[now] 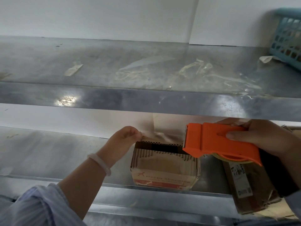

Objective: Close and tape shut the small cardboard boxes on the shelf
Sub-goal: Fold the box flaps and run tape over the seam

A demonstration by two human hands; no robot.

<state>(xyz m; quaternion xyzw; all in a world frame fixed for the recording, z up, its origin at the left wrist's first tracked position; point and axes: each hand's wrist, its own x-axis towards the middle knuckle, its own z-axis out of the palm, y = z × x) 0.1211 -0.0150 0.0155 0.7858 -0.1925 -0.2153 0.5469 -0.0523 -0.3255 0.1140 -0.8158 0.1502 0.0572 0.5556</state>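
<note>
We pinch the free end of the clear tape (160,136) between the thumb and fingertips of our left hand (125,138). Our right hand (260,136) is wrapped firmly round the orange tape dispenser (216,141), so the strip stretches between them, ready to lay down. The small cardboard box (162,168) sits just below both sets of fingers (its top flaps gape, a dark slit showing). The upper shelf (146,101) hangs close above our right knuckles, likely cramping the pull. A labelled brown parcel (247,186) lies beneath the dispenser.
</note>
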